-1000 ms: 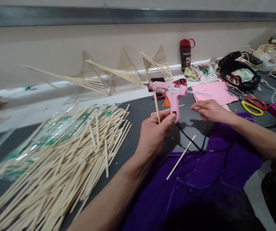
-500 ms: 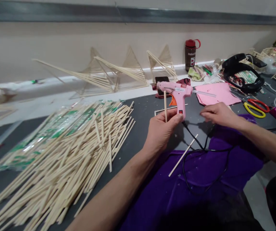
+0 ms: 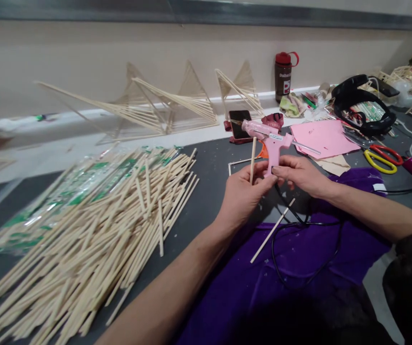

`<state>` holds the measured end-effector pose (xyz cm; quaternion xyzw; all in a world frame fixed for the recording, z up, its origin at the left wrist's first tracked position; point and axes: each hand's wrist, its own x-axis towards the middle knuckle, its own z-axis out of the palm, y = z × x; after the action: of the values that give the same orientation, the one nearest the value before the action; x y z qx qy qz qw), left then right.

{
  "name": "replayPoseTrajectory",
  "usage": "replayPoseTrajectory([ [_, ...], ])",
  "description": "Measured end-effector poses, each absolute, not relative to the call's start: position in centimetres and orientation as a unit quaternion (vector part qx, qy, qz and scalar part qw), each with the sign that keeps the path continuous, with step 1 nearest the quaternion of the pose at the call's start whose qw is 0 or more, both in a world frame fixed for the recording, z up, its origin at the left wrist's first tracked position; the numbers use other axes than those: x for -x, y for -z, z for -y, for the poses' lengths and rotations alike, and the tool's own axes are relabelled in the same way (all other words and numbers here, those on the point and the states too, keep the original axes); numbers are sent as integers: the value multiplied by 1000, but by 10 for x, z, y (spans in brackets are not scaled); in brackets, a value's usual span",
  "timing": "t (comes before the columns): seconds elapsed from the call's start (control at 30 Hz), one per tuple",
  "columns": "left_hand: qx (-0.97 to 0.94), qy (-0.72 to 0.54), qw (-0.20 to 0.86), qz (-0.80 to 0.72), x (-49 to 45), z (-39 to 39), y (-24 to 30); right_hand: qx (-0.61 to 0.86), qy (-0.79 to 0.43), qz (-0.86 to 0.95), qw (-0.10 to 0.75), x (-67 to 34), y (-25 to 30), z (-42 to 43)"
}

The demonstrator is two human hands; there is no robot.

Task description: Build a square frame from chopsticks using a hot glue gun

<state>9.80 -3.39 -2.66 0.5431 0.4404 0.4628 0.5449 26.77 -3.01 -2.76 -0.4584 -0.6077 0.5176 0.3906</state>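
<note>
Pink glue gun (image 3: 270, 143) just right of frame centre, upright on the dark table (image 3: 209, 167), nozzle pointing left, clear glue stick jutting from its back toward the right. Now gripped at the handle from both sides: a second ago only the left hand (image 3: 244, 196) was at it, with the right hand (image 3: 297, 175) resting apart on the table to the right. Right hand since slid in, fingers curled and closed on the handle's right side, thumb on the near face. Left hand fingers clamped together on a short wooden stick (image 3: 252, 154) held upright, thumb tip also pressing the handle's left side. Gun tilted a little more toward the upper left than before, so apparently being passed into the right hand, leaving the left free for the stick.

Black cord (image 3: 292, 239) looping down from the handle over purple cloth (image 3: 299, 268) at bottom centre. Loose stick (image 3: 272, 231) lying diagonally across the cloth's edge, just below the hands. Big heap of sticks (image 3: 94, 230) filling the left half. Stick models (image 3: 177, 103) along the wall, upper centre. Pink paper (image 3: 326, 136), scissors (image 3: 380, 158) and a bottle (image 3: 282, 76) at upper right.
</note>
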Motion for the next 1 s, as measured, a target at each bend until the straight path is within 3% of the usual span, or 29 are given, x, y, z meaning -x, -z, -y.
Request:
replayPoseTrajectory([
  [0.3, -558, -464, 521, -450, -102, 33, 32, 490, -495, 587, 413, -263, 32, 33],
  [0.5, -570, -439, 541, -436, -112, 43, 27, 453, -553, 509, 479, -262, 34, 26],
  [0.67, -553, -414, 555, -463, -107, 41, 26, 459, -508, 475, 552, -286, 21, 15],
  [1.0, -471, -370, 611, -517, -94, 29, 27, 542, -495, 486, 474, -340, 28, 20],
])
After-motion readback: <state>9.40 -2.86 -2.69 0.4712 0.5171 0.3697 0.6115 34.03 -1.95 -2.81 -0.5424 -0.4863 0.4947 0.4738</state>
